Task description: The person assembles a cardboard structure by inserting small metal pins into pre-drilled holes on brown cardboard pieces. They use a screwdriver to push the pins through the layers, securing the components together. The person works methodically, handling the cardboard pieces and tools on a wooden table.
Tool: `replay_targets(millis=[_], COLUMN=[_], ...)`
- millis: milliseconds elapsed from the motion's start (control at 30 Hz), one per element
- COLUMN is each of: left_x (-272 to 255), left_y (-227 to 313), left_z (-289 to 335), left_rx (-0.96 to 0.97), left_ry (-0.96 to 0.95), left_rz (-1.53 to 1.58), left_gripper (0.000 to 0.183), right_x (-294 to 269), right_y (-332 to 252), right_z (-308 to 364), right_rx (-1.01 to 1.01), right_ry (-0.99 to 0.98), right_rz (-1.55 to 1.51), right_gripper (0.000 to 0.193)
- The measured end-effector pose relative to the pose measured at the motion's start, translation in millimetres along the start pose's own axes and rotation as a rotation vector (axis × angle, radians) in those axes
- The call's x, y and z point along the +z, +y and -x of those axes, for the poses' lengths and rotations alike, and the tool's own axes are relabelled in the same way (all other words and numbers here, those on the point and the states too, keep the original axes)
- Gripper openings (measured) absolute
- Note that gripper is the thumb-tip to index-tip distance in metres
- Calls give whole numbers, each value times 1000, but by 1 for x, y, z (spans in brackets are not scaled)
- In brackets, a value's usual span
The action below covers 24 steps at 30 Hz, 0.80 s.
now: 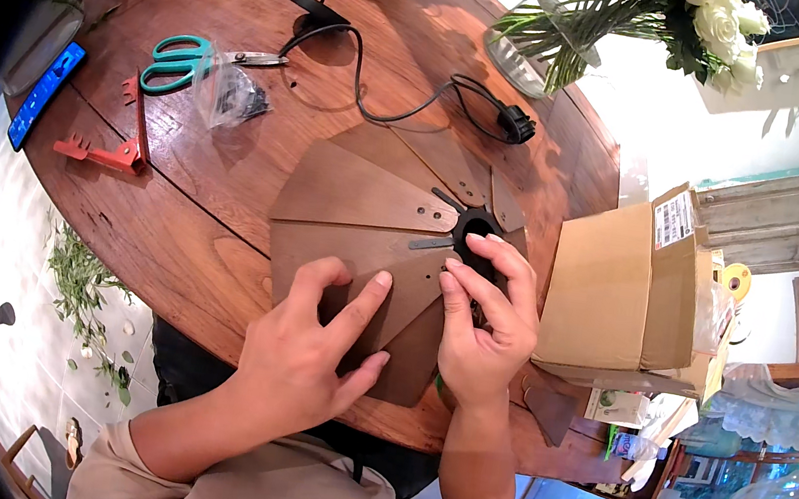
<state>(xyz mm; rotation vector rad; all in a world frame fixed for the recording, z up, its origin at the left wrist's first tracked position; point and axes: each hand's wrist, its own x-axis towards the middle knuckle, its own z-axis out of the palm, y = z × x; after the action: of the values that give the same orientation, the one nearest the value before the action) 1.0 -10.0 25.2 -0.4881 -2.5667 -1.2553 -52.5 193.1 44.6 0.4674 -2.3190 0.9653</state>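
A round fan of overlapping brown wood-look panels (347, 187) lies on the table before me, its panels set around a black ring hub (470, 234) with dark prongs. Small holes and dark fasteners show near the panels' inner ends. My left hand (301, 343) rests on the near panels, its fingers spread and holding nothing. Beside the hub, my right hand (490, 327) has thumb and index finger pinched together over a panel's inner end. Whatever is between those fingertips is too small to make out.
Left on the wooden table (203, 284) are teal-handled scissors (177, 64), a plastic bag of small dark parts (233, 98), a red bracket-like piece (130, 148) and a phone (46, 97). A black cord (359, 93) lies behind. At right stand a cardboard box (606, 287) and a flower vase (527, 49).
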Motion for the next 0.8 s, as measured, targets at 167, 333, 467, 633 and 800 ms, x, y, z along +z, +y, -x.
replay_targets(millis=[167,333,467,633,800], left_x=[-1,0,0,0,-1], left_y=[1,1,2,2,3], left_z=[-1,0,0,0,1], left_rx=[9,12,9,11,2], left_ry=[-1,2,4,0,-20], left_rz=[-15,-18,-17,-29,-44], left_gripper=[80,80,79,80,81], right_x=[1,5,6,6,7], right_y=[0,-5,-2,-1,-10], right_z=[-3,-4,-2,-1,-2], right_rx=[-126,-174,-211,-229,162], right_ry=[-11,30,47,45,50], right_rz=[126,162,184,204,52], right_gripper=[22,22,23,23,22])
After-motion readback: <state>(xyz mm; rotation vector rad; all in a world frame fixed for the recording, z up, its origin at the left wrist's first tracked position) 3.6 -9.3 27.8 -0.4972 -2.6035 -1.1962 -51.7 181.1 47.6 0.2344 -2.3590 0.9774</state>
